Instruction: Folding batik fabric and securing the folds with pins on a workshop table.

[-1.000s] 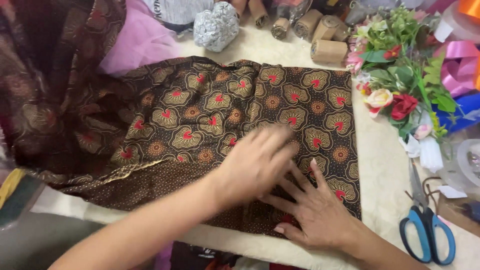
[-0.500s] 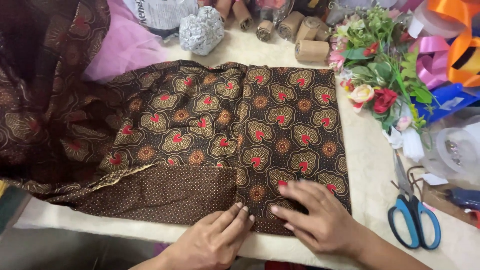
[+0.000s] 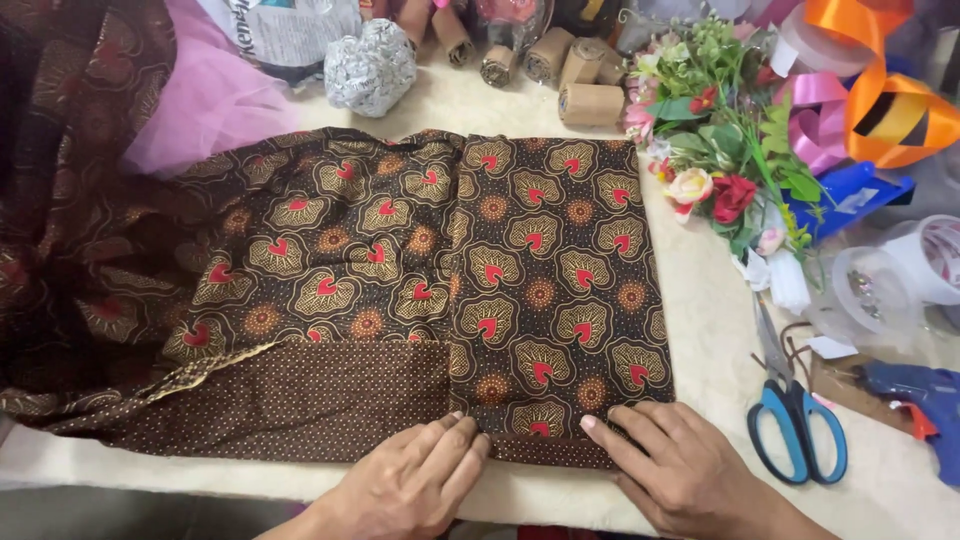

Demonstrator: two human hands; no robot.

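Observation:
A brown patterned cloth (image 3: pixel 420 290) with red and gold motifs lies spread on the cream table (image 3: pixel 700 300), folded so a dotted brown border (image 3: pixel 320 400) shows along the near edge. My left hand (image 3: pixel 415 480) rests flat on that near edge, fingers together. My right hand (image 3: pixel 675 465) presses the cloth's near right corner, fingers spread. Neither hand holds anything. More of the cloth is bunched up at the far left (image 3: pixel 70 200).
Blue-handled scissors (image 3: pixel 795 415) lie right of the cloth. Artificial flowers (image 3: pixel 720 150), ribbons (image 3: pixel 870 90), paper rolls (image 3: pixel 580 80), a foil ball (image 3: pixel 370 65), pink tulle (image 3: pixel 200 100), clear plastic cups (image 3: pixel 870 290) and a blue glue gun (image 3: pixel 925 405) crowd the far and right sides.
My left hand slid from the middle of the cloth down to its near edge. My right hand stayed at the near right corner. The cloth now lies flatter.

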